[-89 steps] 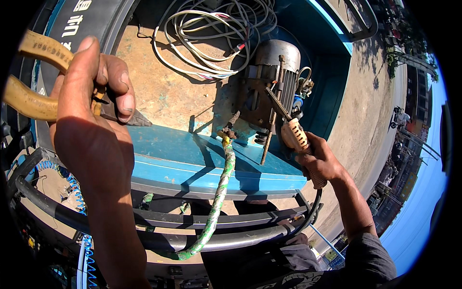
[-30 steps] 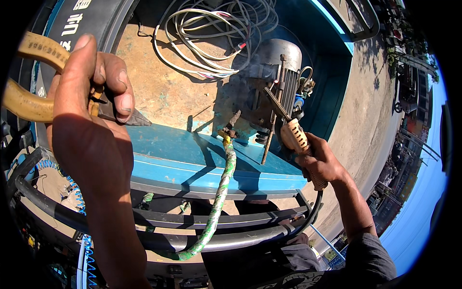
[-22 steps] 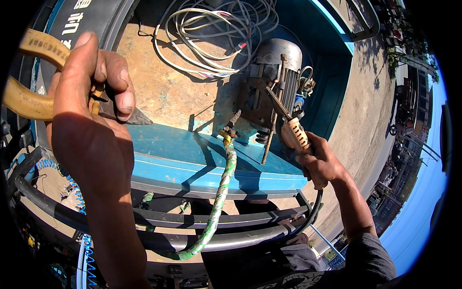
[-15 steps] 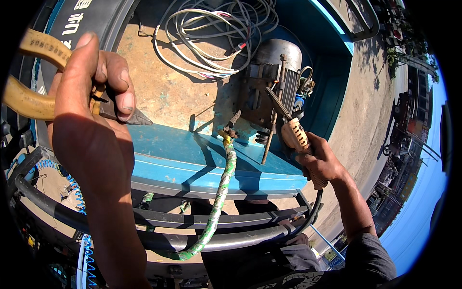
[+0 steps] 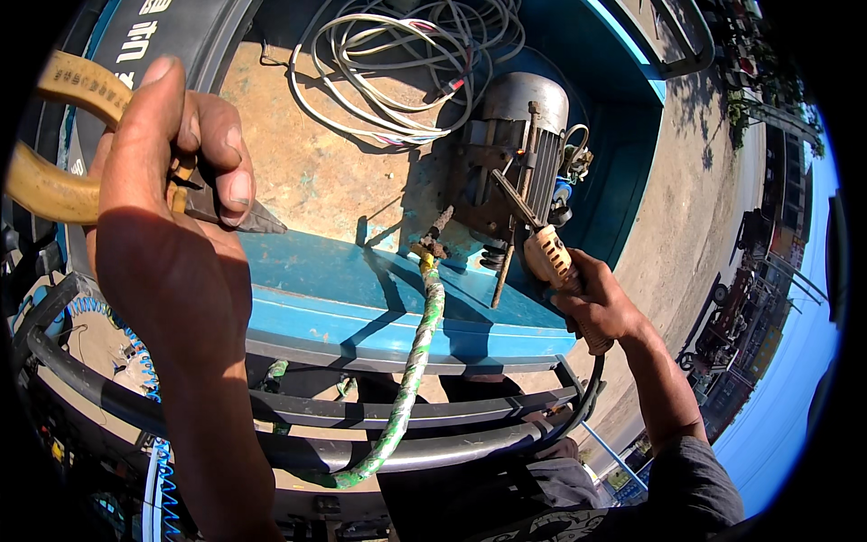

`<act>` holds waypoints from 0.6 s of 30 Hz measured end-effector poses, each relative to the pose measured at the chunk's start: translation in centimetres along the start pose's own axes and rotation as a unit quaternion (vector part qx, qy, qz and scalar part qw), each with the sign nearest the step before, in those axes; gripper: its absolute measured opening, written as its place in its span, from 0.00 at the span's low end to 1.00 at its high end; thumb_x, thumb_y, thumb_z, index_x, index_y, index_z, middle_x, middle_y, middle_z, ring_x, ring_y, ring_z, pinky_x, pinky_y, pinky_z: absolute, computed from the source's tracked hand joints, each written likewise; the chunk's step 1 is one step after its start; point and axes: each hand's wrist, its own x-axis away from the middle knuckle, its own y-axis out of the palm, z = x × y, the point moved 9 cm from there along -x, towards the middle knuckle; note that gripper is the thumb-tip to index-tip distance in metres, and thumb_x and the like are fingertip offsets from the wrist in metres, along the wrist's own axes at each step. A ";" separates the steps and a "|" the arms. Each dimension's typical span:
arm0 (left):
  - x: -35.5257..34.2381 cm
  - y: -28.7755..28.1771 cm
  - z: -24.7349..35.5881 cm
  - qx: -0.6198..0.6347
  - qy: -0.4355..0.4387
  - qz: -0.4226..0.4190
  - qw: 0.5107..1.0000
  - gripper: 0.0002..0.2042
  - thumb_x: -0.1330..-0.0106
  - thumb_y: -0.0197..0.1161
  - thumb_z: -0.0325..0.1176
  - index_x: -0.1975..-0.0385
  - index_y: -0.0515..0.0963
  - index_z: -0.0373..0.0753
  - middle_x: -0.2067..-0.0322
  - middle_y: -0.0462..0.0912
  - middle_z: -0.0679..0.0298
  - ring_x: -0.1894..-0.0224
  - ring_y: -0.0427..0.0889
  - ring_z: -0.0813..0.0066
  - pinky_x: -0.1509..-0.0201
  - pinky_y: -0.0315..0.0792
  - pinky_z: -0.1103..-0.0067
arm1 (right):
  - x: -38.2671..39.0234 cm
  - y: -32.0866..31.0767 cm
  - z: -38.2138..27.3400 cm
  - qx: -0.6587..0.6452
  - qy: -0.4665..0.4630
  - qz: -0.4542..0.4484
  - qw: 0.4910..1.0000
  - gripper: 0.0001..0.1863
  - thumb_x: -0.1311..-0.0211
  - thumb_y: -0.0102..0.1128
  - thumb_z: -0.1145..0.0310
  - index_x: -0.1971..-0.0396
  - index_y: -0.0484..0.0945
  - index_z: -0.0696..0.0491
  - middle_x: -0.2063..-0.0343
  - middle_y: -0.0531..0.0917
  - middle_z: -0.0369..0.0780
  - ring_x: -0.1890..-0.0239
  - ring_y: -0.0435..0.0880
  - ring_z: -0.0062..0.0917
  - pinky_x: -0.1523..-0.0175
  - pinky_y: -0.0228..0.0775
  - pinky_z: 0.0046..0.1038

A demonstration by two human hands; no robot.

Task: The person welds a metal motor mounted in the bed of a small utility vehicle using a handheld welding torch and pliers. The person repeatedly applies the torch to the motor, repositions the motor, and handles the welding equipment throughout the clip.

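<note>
My left hand is closed around yellow-handled pliers with dark pointed jaws, held over the left end of the blue cargo box. My right hand grips a pale welding electrode holder, its metal jaws pointing up-left over the rusty motor bracket. I cannot tell whether they touch the long rusty threaded rod there. The grey electric motor lies behind. Between my hands, a crusted clamp tops a cable wrapped in green and white.
Loose coils of white wire lie inside the box. Black tubular bars run along its near side, with a blue coiled hose at lower left. At right are a paved road and a dark vehicle.
My right hand and the holder have shifted slightly up and left. Faint smoke seen near the motor a second ago is gone. The vehicle on the road has moved lower in the picture.
</note>
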 end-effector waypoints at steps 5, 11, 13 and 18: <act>0.1 0.1 -0.1 0.005 0.001 -0.008 1.000 0.13 0.23 0.43 0.39 0.72 0.64 0.42 0.78 0.67 0.67 0.80 0.65 0.83 0.74 0.59 0.85 | 0.1 -0.1 -0.2 0.025 0.017 -0.003 1.000 0.35 0.45 0.63 0.74 0.38 0.60 0.67 0.69 0.79 0.45 0.81 0.79 0.21 0.77 0.75 0.23; 0.1 -0.4 0.3 0.002 -0.003 -0.003 1.000 0.13 0.23 0.43 0.39 0.72 0.64 0.42 0.78 0.67 0.67 0.81 0.65 0.83 0.74 0.59 0.85 | -0.1 -0.1 -0.2 0.012 0.004 -0.005 1.000 0.34 0.45 0.63 0.73 0.40 0.60 0.68 0.70 0.79 0.45 0.81 0.80 0.21 0.77 0.76 0.23; 0.2 -0.2 0.1 0.005 -0.004 -0.006 1.000 0.13 0.23 0.44 0.39 0.72 0.64 0.42 0.78 0.68 0.67 0.81 0.65 0.83 0.74 0.60 0.85 | 0.0 -0.2 -0.1 0.006 0.011 0.007 1.000 0.35 0.48 0.63 0.73 0.40 0.61 0.69 0.70 0.78 0.45 0.82 0.79 0.21 0.79 0.74 0.23; 0.3 -0.1 0.1 0.004 -0.004 -0.007 1.000 0.13 0.23 0.43 0.39 0.72 0.64 0.42 0.78 0.67 0.66 0.81 0.65 0.83 0.73 0.60 0.85 | -0.1 -0.3 0.2 0.001 0.014 0.010 1.000 0.36 0.49 0.63 0.73 0.40 0.61 0.69 0.70 0.77 0.44 0.82 0.78 0.21 0.80 0.74 0.23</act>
